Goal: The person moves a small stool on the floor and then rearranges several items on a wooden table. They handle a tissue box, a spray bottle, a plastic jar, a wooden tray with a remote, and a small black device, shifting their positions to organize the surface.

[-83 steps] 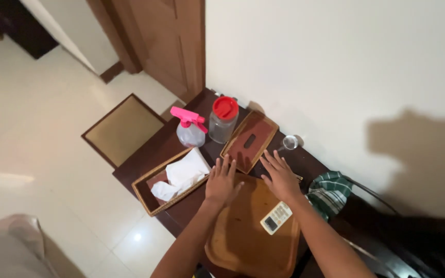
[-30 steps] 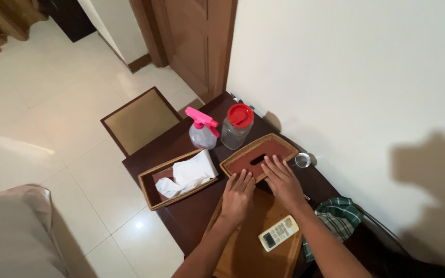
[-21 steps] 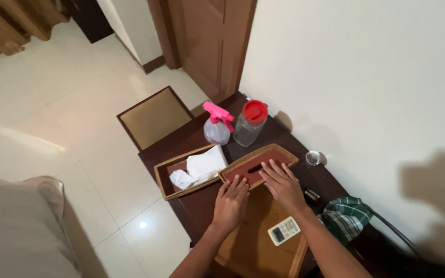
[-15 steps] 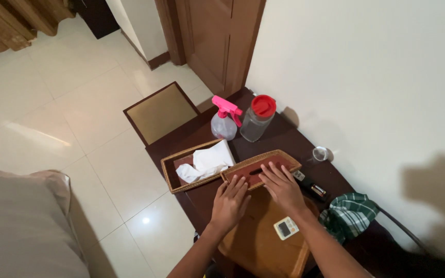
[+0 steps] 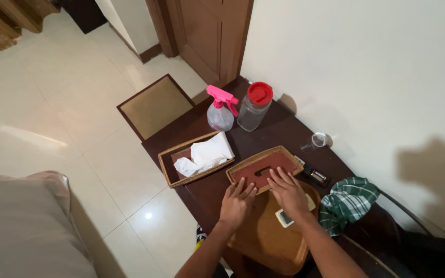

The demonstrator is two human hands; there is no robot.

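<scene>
Your woven tissue-box lid (image 5: 264, 168), a shallow rectangular wicker frame with a reddish panel and a slot in the middle, lies flat on the dark wooden table (image 5: 279, 131). Your left hand (image 5: 237, 202) rests at its near edge and your right hand (image 5: 287, 191) on its near right corner, both flat with fingers spread, gripping nothing. Left of the lid sits the matching wicker tray (image 5: 194, 159) with crumpled white tissues (image 5: 205, 155). Beyond it stand a clear spray bottle (image 5: 220, 109) with a pink trigger and a clear jar (image 5: 254, 106) with a red cap. Right of the lid lies a green checked cloth (image 5: 348, 202). Half a second ago your hands sat much the same; the view has only shifted
</scene>
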